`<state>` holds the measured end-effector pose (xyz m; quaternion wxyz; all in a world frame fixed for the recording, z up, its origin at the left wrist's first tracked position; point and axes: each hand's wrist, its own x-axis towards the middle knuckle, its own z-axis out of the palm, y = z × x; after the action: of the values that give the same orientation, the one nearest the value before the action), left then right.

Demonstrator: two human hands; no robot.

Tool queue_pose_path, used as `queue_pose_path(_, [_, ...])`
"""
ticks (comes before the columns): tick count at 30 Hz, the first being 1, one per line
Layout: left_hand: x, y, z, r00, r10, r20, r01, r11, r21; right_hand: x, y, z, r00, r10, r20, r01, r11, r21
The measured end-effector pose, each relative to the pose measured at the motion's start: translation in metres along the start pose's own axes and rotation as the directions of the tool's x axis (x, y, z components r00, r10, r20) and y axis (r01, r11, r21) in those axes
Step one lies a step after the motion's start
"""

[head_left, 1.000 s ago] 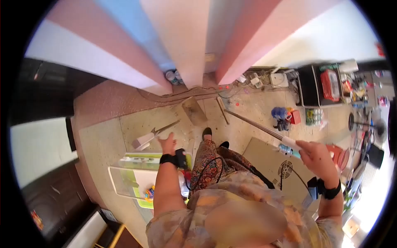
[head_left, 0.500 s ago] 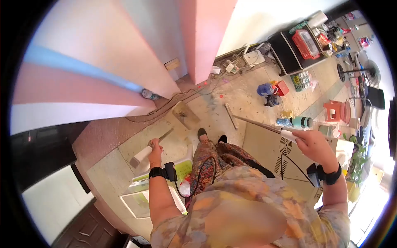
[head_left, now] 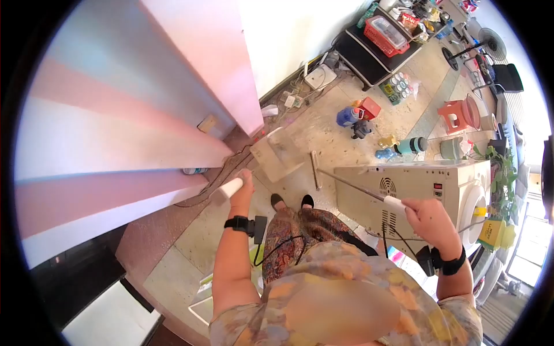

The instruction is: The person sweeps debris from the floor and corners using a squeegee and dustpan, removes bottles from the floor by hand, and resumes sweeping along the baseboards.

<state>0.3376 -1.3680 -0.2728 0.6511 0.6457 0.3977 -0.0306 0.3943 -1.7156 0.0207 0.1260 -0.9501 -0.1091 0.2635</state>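
Note:
My left hand (head_left: 243, 183) is closed round the pale handle of a long-handled dustpan (head_left: 276, 157). The wide pan lies at or just above the floor, ahead of my feet and near the wall column. In my right hand (head_left: 430, 222) is the white grip of a broom (head_left: 352, 185), its thin metal pole slanting down to the left. The narrow broom head (head_left: 315, 170) rests on the floor just right of the pan, with a small gap between them. The bristles cannot be made out from above.
A white boxy appliance (head_left: 369, 187) stands close on my right. Beyond it are a blue bottle (head_left: 347, 116), a red box (head_left: 369, 108), a turquoise bottle (head_left: 411, 145) and a red stool (head_left: 455, 115). Cables and a power strip (head_left: 291, 101) lie along the wall beside a black cabinet (head_left: 369, 55).
My left hand has moved forward and right, bringing the dustpan closer to the broom head. The right hand keeps its hold on the broom. The whole view has shifted.

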Motion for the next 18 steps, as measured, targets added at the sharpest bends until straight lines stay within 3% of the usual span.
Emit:
queue_pose_path(1, [0.011,0.001,0.012,0.998,-0.021,0.052,0.020,1.000,0.012,-0.001,0.002,0.001,1.000,0.017,0.002,-0.017,1.000,-0.005])
queue_pose_path(2, [0.021,-0.001,0.029,1.000,-0.008,-0.016,0.008,1.000,-0.009,-0.003,0.005,0.005,0.999,0.042,0.012,-0.043,0.999,0.024])
queue_pose_path(7, [0.067,-0.008,0.094,0.999,-0.024,-0.026,0.024,0.999,-0.024,-0.006,0.016,0.020,0.999,0.003,-0.044,-0.004,1.000,-0.022])
queue_pose_path(9, [0.094,-0.031,0.122,0.963,0.173,-0.204,-0.145,0.979,0.144,-0.006,0.015,0.019,0.999,0.026,-0.042,-0.025,0.999,0.030])
queue_pose_path(11, [0.100,-0.030,0.142,0.965,0.074,-0.253,-0.023,0.980,0.196,-0.007,0.018,0.020,0.999,0.046,-0.001,-0.046,0.999,-0.003])
queue_pose_path(13, [0.098,-0.021,0.155,0.991,0.035,-0.131,-0.008,0.979,0.203,-0.010,0.021,0.025,0.991,0.017,-0.132,-0.002,0.993,0.114])
queue_pose_path(14, [0.102,-0.024,0.165,0.952,0.261,-0.160,-0.233,0.956,0.177,-0.010,0.024,0.028,0.990,0.046,-0.134,-0.023,0.986,0.164])
queue_pose_path(15, [0.099,-0.018,0.171,0.952,0.255,-0.169,-0.227,0.959,0.172,-0.008,0.024,0.031,0.991,0.039,-0.129,-0.018,0.987,0.157])
queue_pose_path(17, [0.085,0.007,0.177,0.951,0.304,-0.054,-0.260,0.882,0.393,-0.004,0.022,0.042,0.955,-0.040,-0.295,0.132,0.945,0.300])
queue_pose_path(18, [0.076,0.017,0.181,0.952,0.296,-0.071,-0.247,0.887,0.389,-0.003,0.029,0.053,0.954,-0.040,-0.296,0.142,0.933,0.331])
